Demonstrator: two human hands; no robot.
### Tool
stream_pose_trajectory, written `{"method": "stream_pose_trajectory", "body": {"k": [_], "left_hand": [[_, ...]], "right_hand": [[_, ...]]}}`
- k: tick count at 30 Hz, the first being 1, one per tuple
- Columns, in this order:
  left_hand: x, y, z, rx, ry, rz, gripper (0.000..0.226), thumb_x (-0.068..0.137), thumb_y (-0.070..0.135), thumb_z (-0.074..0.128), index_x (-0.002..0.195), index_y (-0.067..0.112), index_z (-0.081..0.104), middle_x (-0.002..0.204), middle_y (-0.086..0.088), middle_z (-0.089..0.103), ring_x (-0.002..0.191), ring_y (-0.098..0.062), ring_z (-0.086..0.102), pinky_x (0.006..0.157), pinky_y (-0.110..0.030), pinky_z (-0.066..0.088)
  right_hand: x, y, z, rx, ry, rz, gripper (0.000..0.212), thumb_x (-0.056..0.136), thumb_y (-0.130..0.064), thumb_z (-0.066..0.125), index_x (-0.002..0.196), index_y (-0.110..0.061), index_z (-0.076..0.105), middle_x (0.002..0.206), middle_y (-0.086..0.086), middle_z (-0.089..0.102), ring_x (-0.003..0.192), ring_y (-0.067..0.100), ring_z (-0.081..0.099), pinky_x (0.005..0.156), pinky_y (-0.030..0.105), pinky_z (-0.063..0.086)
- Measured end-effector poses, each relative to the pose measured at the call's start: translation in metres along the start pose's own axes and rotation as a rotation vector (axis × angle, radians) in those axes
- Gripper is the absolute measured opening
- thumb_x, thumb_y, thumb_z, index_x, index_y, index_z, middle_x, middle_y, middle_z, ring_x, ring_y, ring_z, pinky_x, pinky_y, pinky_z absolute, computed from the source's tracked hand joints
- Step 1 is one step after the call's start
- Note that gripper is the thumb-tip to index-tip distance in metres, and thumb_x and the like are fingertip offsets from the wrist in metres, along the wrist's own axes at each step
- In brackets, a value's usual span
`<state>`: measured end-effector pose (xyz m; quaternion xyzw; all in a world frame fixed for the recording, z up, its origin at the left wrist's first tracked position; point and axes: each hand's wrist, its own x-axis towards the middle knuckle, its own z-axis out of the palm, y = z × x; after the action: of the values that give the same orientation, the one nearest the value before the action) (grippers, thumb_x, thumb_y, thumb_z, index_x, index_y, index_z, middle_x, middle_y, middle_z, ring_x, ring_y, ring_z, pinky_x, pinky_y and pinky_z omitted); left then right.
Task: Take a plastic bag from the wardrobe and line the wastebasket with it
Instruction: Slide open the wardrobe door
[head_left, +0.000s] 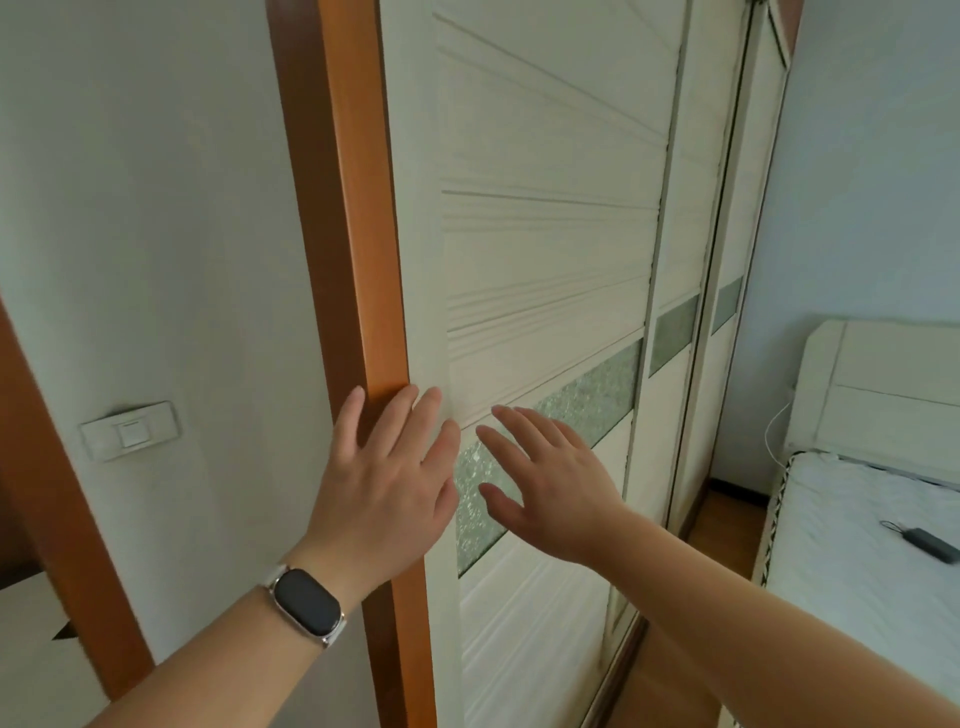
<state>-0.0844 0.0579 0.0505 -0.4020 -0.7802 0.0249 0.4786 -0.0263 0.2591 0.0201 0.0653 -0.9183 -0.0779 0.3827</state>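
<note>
Stood at the closed sliding wardrobe door (545, 234) with both hands raised to its near edge. Held the left hand (387, 478), smartwatch (306, 603) on the wrist, flat with fingers (402, 410) straight and slightly spread, tips lying across the seam between door and orange wooden frame (353, 208); gripped nothing. Set the right hand (550, 488) just beside it, fingers (519, 426) likewise straight and apart, over the frosted glass band (592, 395). Could not tell from this angle of any actual contact between palms and panel. Saw no plastic bag and no wastebasket anywhere in view; judged the bag to be shut away behind the door, the first step of the task thus not yet done. Faced several likely hazards: open palms sliding uselessly over the smooth ribbed face for want of a handle or edge hold; left fingertips nipped at the seam with the frame if hooked into the gap; pressure landing on the glass band rather than on solid board; the door jamming or overrunning against the second panel (680, 260) behind it if shoved hard or askew. Noted a light switch (130, 431) on the wall to the left and a bed (857, 545) bearing a small dark device (927, 543) to the right, all well apart from the hands.
</note>
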Motion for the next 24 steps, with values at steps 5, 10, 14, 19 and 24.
{"method": "stream_pose_trajectory", "body": {"k": [5, 10, 14, 19, 24], "left_hand": [[0.013, 0.005, 0.011, 0.076, 0.031, -0.026, 0.039, 0.092, 0.034, 0.052, 0.125, 0.014, 0.061, 0.142, -0.017, 0.053, 0.135, -0.034, 0.046, 0.112, -0.063, 0.014], [0.02, 0.005, 0.024, 0.189, 0.08, -0.041, 0.038, 0.095, 0.034, 0.048, 0.122, 0.012, 0.062, 0.139, -0.014, 0.056, 0.134, -0.03, 0.049, 0.111, -0.062, 0.014], [0.02, 0.006, 0.029, 0.28, 0.059, -0.048, 0.039, 0.097, 0.036, 0.047, 0.123, 0.011, 0.062, 0.14, -0.014, 0.056, 0.134, -0.028, 0.048, 0.115, -0.059, 0.004], [0.018, 0.007, 0.027, 0.34, 0.024, -0.07, 0.036, 0.094, 0.031, 0.053, 0.122, 0.011, 0.064, 0.141, -0.014, 0.055, 0.133, -0.028, 0.05, 0.116, -0.058, 0.001], [0.018, 0.011, 0.028, 0.391, 0.04, -0.091, 0.034, 0.092, 0.029, 0.059, 0.118, 0.009, 0.066, 0.139, -0.015, 0.056, 0.13, -0.029, 0.052, 0.112, -0.061, 0.012]], "right_hand": [[0.027, 0.009, 0.03, 0.094, 0.19, -0.022, 0.052, 0.095, -0.044, 0.05, 0.136, -0.012, 0.051, 0.145, 0.012, 0.047, 0.132, 0.03, 0.045, 0.104, 0.041, 0.04], [0.055, 0.017, 0.068, 0.199, 0.399, -0.109, 0.055, 0.094, -0.04, 0.052, 0.139, -0.008, 0.049, 0.149, 0.017, 0.041, 0.138, 0.032, 0.039, 0.107, 0.049, 0.038], [0.069, 0.024, 0.099, 0.262, 0.507, -0.169, 0.056, 0.097, -0.045, 0.038, 0.142, -0.011, 0.043, 0.148, 0.022, 0.04, 0.138, 0.036, 0.038, 0.105, 0.056, 0.038], [0.084, 0.028, 0.13, 0.287, 0.703, -0.222, 0.058, 0.098, -0.048, 0.028, 0.148, -0.018, 0.033, 0.153, 0.013, 0.032, 0.14, 0.033, 0.034, 0.108, 0.055, 0.035], [0.092, 0.033, 0.145, 0.276, 0.829, -0.252, 0.057, 0.097, -0.043, 0.03, 0.149, -0.018, 0.032, 0.158, 0.008, 0.026, 0.141, 0.029, 0.034, 0.11, 0.05, 0.033]]}}
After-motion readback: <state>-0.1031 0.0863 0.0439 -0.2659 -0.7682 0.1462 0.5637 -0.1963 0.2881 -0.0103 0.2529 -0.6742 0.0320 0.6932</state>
